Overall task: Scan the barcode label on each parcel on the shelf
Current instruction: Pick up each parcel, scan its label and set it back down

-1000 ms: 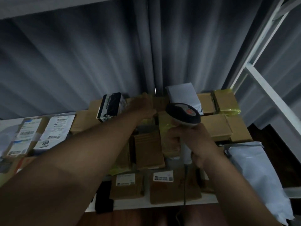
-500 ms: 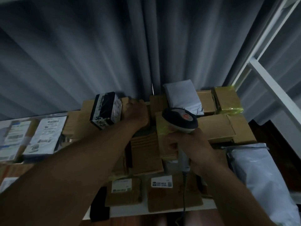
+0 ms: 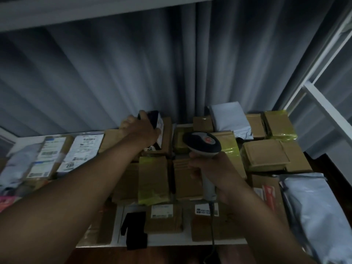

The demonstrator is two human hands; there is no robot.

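My left hand grips a small black-and-white box at the back of the shelf, fingers curled over its top edge. My right hand holds the handle of a barcode scanner, whose dark head with a red button points toward the back. Several brown cardboard parcels lie flat below both hands. Two front parcels show white labels, and another label sits behind the scanner cable.
Labelled white parcels lie at the left. A grey mailer leans at the back, another grey bag lies at the right. A black object sits at the front shelf edge. Curtain behind, white frame right.
My left hand moved from the brown parcels onto the black-and-white box and took hold of it. The scanner stayed in about the same place.
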